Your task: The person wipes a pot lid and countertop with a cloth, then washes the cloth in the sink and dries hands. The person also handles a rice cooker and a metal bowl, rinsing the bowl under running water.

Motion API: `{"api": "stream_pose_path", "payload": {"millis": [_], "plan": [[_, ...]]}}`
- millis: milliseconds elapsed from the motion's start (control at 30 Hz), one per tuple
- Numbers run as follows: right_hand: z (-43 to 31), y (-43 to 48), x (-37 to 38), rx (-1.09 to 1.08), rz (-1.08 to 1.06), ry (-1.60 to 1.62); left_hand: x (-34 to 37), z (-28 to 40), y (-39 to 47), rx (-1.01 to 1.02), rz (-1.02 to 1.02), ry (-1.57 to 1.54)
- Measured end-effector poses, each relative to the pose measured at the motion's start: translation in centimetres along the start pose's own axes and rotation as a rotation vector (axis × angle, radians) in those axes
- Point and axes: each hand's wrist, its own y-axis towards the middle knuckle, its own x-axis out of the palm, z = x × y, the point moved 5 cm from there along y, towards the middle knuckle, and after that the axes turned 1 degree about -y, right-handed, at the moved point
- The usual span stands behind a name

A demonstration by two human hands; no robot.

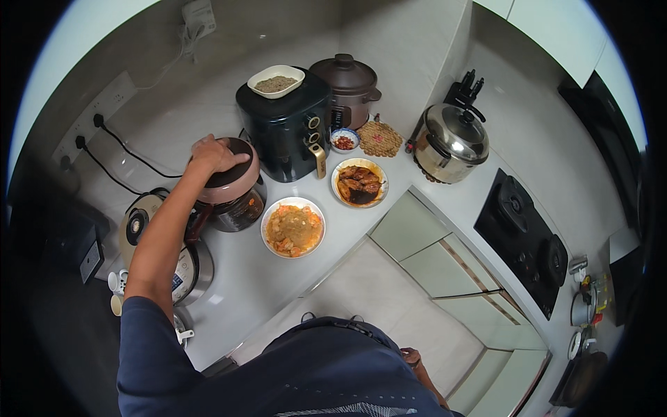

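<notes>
My left hand (218,154) lies over the dark brown top of a pink round vessel (229,190), thumb spread across it. Whether the fingers grip something beneath the palm is hidden. The vessel sits on a dark, shiny appliance (241,213) with orange specks on its side; a dark red handle (198,225) sticks out beside my forearm. To the right stands a plate of orange food in thick brown sauce (294,228). Low beside my body, my right hand (410,357) hangs over the floor, fingers curled, partly covered by my shirt; what it holds, if anything, is unclear.
A black air fryer (284,125) carries a cream dish (276,82). Behind stands a brown electric stew pot (344,86). Dark-sauced meat (359,183), chopped chillies (344,142), a steel pot (452,143) and a black gas hob (521,240) lie rightward. A rice cooker (200,271) sits left.
</notes>
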Motion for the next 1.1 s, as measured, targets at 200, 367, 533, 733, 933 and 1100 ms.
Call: {"api": "stream_pose_path", "payload": {"millis": [200,367,533,733,933,1100], "plan": [[-4.6,0.0,4.2,0.108,0.037,-0.126,1.2,-3.8,-0.7,0.046,0.227,-0.144],[-2.9,1.2,1.1,0.045,0.004,-0.222,1.1,-5.9,-0.9,-0.12,0.242,-0.282],[-6.1,0.7,1.9,0.091,0.0,-0.256,0.7,-7.4,-1.5,-0.152,0.145,-0.193],[-8.8,0.6,3.2,0.08,-0.027,-0.24,1.5,-7.8,-1.7,-0.15,0.199,-0.181],[-10.7,1.3,4.7,-0.046,-0.102,-0.457,0.7,-6.5,-2.6,-0.15,0.261,-0.205],[-10.5,2.1,5.5,-0.025,-0.087,-0.422,1.0,-6.9,-3.3,-0.092,0.311,-0.239]]}}
